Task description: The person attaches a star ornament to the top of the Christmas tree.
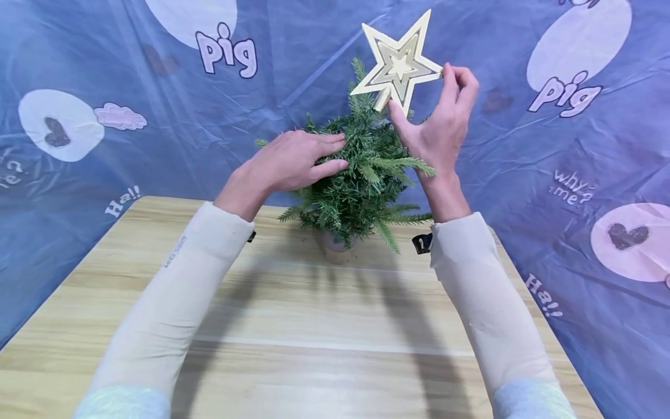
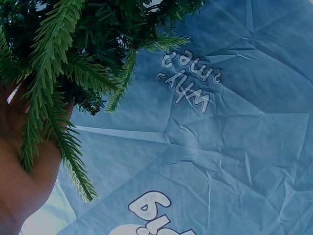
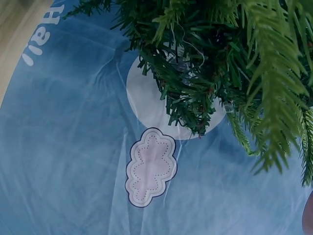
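A small artificial Christmas tree (image 1: 348,180) stands near the back of the table. My right hand (image 1: 442,131) pinches a gold star tree topper (image 1: 400,67) by a side point and its lower edge, beside the tree's upright top sprig. The star's short tube (image 1: 382,100) slants down toward that sprig. My left hand (image 1: 290,160) rests against the tree's left side with its fingers stretched toward the middle. In the left wrist view, green branches (image 2: 54,88) hang in front of the left palm. The right wrist view has foliage (image 3: 195,73) but no star.
The tree's base (image 1: 337,247) sits on the light wooden table (image 1: 324,326). Behind and around it hangs a blue printed cloth (image 1: 309,52). A black strap piece (image 1: 421,243) shows at the right cuff. Longer light-green sprigs (image 1: 400,164) stick out sideways from the tree.
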Tool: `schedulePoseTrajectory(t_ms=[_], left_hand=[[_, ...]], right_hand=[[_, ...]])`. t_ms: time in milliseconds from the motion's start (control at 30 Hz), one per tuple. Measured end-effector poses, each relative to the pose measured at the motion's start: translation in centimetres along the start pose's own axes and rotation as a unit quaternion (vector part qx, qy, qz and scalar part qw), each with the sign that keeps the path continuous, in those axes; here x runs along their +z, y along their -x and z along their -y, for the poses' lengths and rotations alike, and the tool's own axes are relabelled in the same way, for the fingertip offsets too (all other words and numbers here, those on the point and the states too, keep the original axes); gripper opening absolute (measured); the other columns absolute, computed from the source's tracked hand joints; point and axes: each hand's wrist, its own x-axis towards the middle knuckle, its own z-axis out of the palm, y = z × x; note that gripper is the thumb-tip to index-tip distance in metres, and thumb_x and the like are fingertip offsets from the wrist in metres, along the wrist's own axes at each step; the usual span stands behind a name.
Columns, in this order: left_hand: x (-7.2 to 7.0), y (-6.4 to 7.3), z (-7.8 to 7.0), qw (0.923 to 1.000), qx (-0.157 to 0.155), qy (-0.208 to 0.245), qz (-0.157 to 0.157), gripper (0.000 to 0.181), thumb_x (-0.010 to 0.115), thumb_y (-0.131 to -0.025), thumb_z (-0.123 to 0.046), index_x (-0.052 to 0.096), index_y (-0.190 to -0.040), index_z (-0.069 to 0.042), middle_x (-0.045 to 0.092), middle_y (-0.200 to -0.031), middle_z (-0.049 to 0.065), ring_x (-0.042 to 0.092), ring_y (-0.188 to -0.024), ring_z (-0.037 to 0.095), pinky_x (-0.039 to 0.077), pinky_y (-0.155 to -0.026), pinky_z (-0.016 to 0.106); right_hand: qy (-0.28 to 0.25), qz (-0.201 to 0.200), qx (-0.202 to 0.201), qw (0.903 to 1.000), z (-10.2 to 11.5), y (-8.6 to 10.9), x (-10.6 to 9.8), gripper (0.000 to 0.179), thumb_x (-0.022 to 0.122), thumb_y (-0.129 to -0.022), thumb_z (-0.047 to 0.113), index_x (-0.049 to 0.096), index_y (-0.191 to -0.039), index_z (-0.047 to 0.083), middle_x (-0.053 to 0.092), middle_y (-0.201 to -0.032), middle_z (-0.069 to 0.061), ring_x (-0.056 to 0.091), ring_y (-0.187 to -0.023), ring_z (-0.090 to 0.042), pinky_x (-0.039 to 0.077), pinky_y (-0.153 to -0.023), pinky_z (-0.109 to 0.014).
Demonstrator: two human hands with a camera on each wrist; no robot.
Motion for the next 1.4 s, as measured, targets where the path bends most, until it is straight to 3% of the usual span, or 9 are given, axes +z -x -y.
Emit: schedulePoseTrajectory(t_ms=[267, 500, 900, 1167, 1400], left_hand=[[-0.02, 0.21, 0.29, 1.0, -0.002, -0.001, -0.003, 0.061, 0.042, -0.107, -0.053, 0.045, -0.152, -0.013, 0.036, -0.161, 0.0, 0.04, -0.143, 0.032, 0.03, -0.119, 0.048], [0.01, -0.02, 0.36, 1.0, 0.003, -0.006, -0.007, 0.06, 0.042, -0.107, -0.053, 0.047, -0.152, -0.013, 0.038, -0.159, -0.001, 0.041, -0.143, 0.031, 0.031, -0.119, 0.048], [0.24, -0.13, 0.1, 1.0, 0.004, -0.004, -0.005, 0.061, 0.042, -0.107, -0.053, 0.047, -0.152, -0.012, 0.037, -0.16, 0.001, 0.042, -0.141, 0.033, 0.031, -0.118, 0.049], [0.31, -0.06, 0.13, 1.0, 0.002, 0.001, -0.007, 0.059, 0.042, -0.107, -0.051, 0.047, -0.152, -0.013, 0.038, -0.16, 0.001, 0.042, -0.141, 0.033, 0.032, -0.118, 0.048], [0.33, 0.0, 0.25, 0.9999, 0.001, 0.003, -0.011, 0.059, 0.043, -0.107, -0.052, 0.047, -0.151, -0.014, 0.038, -0.159, 0.0, 0.044, -0.14, 0.033, 0.033, -0.118, 0.048]], right_hand=[[0.015, 0.022, 0.021, 0.9994, 0.67, -0.35, 0.34, 0.084, 0.079, -0.08, 0.044, 0.054, -0.14, -0.008, 0.047, -0.132, -0.021, 0.043, -0.126, -0.023, 0.037, -0.108, -0.022], [0.024, 0.029, -0.009, 0.9993, 0.93, -0.54, 0.42, 0.084, 0.08, -0.082, 0.043, 0.052, -0.14, -0.011, 0.047, -0.132, -0.023, 0.044, -0.128, -0.023, 0.031, -0.113, -0.021], [-0.012, 0.042, -0.028, 0.9986, 0.1, -0.04, 0.24, 0.094, 0.09, -0.073, 0.04, 0.05, -0.143, -0.009, 0.045, -0.133, -0.019, 0.043, -0.129, -0.025, 0.031, -0.115, -0.026], [-0.01, 0.068, -0.075, 0.9948, 0.02, -0.14, 0.0, 0.093, 0.092, -0.072, 0.03, 0.048, -0.143, -0.011, 0.046, -0.134, -0.022, 0.043, -0.131, -0.027, 0.026, -0.12, -0.028], [-0.005, 0.103, -0.085, 0.991, -0.02, -0.21, -0.45, 0.089, 0.09, -0.072, 0.026, 0.049, -0.142, -0.011, 0.046, -0.134, -0.024, 0.043, -0.132, -0.028, 0.025, -0.12, -0.028]])
